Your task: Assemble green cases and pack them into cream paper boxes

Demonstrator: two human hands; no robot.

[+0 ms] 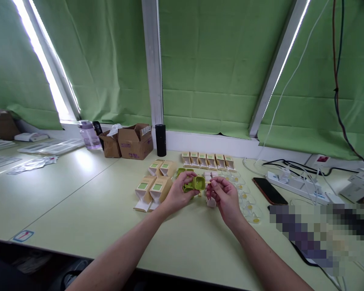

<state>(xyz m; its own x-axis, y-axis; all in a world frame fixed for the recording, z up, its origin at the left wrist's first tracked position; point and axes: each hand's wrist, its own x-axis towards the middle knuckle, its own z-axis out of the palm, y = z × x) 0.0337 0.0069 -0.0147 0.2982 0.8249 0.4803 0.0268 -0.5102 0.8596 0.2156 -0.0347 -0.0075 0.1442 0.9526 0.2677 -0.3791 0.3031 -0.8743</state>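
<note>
My left hand (179, 190) grips a small green square cup (199, 183) between thumb and fingers, its hollow side facing me. Close to its right, my right hand (227, 199) is closed in a pinch; whatever lies between the fingertips is too small to make out. Behind and below the hands sit more green pieces (182, 171), partly hidden by my left hand. Small pale blocks (211, 202) lie by my right fingers. Just right of that hand, several clear plastic pieces with yellow dots (249, 207) are laid out in a column.
Open-flapped kraft boxes (157, 188) stand left of my hands, with a row of similar boxes (208, 161) behind. A phone (269, 190) and a power strip (300, 188) with cables lie right. Cardboard cartons (136, 141), a black cylinder (160, 140) and a purple bottle (89, 134) line the back.
</note>
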